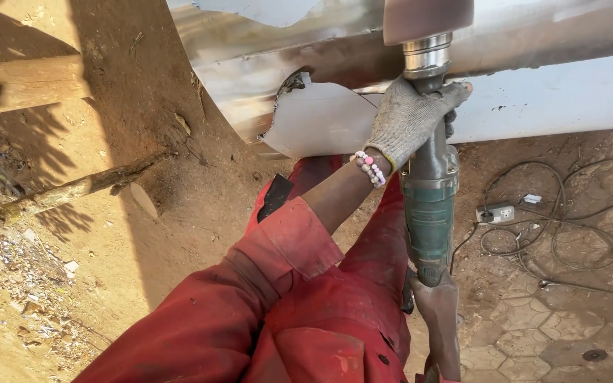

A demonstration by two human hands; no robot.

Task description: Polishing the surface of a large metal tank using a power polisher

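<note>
The left hand [409, 117], in a grey knitted work glove, closes its fingers [455, 92] around the neck of the green, cylindrical electric power tool [428, 206], just below the tool's bright metal collar. The right hand [435, 298] grips the tool's rear end; its fingers are wrapped shut on the body. The tool stands nearly upright, its head against the shiny, curved sheet-metal panel [533, 85]. Just left of the gloved fingers lies the panel's jagged cut edge [285, 92]. Right of the fingers, tangled grey cables [569, 234] and a white socket block [496, 212] lie on the ground. Left of the red sleeve [250, 298], bare earth [143, 234] offers open room.
</note>
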